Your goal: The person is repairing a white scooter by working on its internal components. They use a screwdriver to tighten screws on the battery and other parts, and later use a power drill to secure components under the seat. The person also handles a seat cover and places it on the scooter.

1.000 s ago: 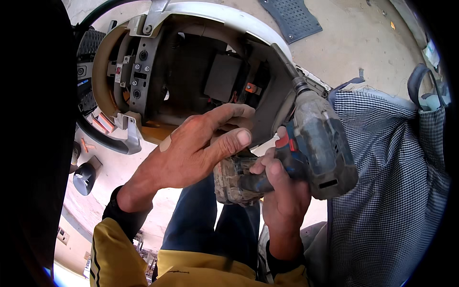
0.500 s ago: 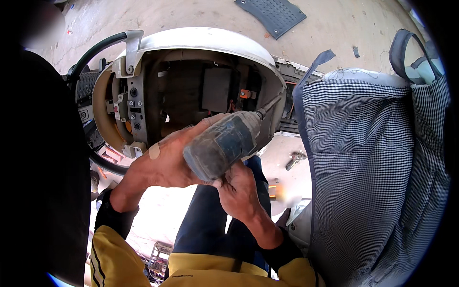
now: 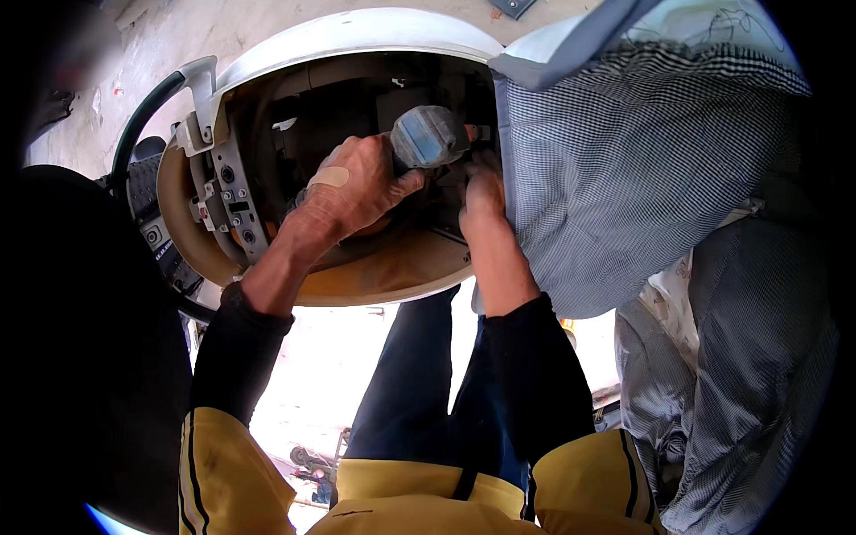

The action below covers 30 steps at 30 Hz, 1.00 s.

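The open compartment of a white-rimmed vehicle body (image 3: 357,31) lies in front of me. Inside it, my left hand (image 3: 361,183), with a tan plaster on its back, is wrapped round a worn grey-blue power drill (image 3: 430,138). The drill's front end and bit are hidden from above. To its right, my right hand (image 3: 484,189) reaches into the compartment's right side, close to a small orange part (image 3: 482,133). Its fingers are bent together, and whatever they hold is too dark and covered to make out.
A checked grey quilted cover (image 3: 642,169) hangs over the right side, against my right hand and forearm. On the left are a bolted metal bracket (image 3: 236,196) and a curved black handle bar (image 3: 134,134). My legs (image 3: 419,374) stand close to the near rim.
Both hands have moved forward into the compartment. My right hand has left the drill, which has turned in my left hand. The compartment and the quilted cover appear nearer, with the cover overlapping the compartment's right end.
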Tool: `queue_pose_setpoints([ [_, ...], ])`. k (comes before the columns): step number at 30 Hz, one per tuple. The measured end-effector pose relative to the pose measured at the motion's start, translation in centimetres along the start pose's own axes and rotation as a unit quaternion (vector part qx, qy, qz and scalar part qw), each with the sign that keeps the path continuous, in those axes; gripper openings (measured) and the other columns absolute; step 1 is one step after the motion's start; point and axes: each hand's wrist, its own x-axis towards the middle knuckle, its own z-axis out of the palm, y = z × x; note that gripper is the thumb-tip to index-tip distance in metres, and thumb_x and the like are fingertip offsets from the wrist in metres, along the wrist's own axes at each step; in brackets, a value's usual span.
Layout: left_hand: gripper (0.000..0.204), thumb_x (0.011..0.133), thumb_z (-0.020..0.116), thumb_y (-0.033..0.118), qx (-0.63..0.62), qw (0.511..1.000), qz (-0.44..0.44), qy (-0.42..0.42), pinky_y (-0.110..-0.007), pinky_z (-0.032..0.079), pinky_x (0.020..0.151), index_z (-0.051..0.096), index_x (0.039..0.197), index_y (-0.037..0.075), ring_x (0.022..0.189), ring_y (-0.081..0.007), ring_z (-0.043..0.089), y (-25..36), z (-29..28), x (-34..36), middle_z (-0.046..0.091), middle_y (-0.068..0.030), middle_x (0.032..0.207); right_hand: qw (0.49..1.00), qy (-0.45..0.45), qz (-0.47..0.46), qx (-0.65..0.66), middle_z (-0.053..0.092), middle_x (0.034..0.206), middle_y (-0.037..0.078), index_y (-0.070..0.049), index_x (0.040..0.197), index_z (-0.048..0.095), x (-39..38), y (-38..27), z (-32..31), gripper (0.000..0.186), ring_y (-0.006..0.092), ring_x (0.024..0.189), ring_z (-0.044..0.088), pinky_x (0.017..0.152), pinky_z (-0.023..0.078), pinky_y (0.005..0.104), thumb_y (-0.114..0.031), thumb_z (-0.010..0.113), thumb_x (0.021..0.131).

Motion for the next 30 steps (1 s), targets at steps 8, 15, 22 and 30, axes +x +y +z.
queue_pose_setpoints([
  [8,0.042,0.091,0.076,0.037,0.068,0.996,-0.048,-0.018,-0.047,0.058,0.08,0.073,0.097,-0.005,0.089,-0.0443,0.071,0.1,2.1,2.4,0.071,-0.0279,0.09,0.997,0.025,0.072,-0.033,0.055,0.146,0.008,-0.01,0.146,0.054,8.8,1.4,1.0,0.05,0.0246,0.126,0.056,0.096,0.049,0.0412,-0.022,0.059,0.097],
  [15,0.042,0.091,0.075,0.034,-0.018,0.997,0.06,0.055,-0.047,0.057,0.08,0.07,0.101,-0.007,0.09,-0.0448,0.07,-3.1,5.0,3.3,0.07,-0.0284,0.089,0.982,0.08,0.168,0.045,0.05,0.155,0.011,-0.01,0.149,0.052,12.0,1.0,0.7,0.053,0.0278,0.131,0.053,0.098,0.048,0.0435,-0.027,0.058,0.099],
  [22,0.039,0.092,0.075,0.032,0.024,1.0,-0.009,0.004,-0.047,0.057,0.082,0.07,0.105,-0.004,0.094,-0.0449,0.07,-3.7,4.5,2.7,0.071,-0.027,0.09,0.98,0.063,0.144,0.122,0.059,0.142,0.012,-0.009,0.137,0.058,10.6,0.5,1.6,0.047,0.0297,0.125,0.058,0.097,0.049,0.0436,-0.018,0.066,0.092],
  [30,0.041,0.09,0.077,0.033,0.142,0.989,0.037,0.022,-0.047,0.059,0.078,0.064,0.119,0.006,0.093,-0.0393,0.073,-2.2,5.4,1.0,0.074,-0.0179,0.101,0.967,-0.009,0.157,0.198,0.062,0.137,0.014,-0.008,0.137,0.058,13.4,1.3,0.8,0.049,0.0304,0.123,0.059,0.096,0.051,0.0439,-0.024,0.066,0.091],
])
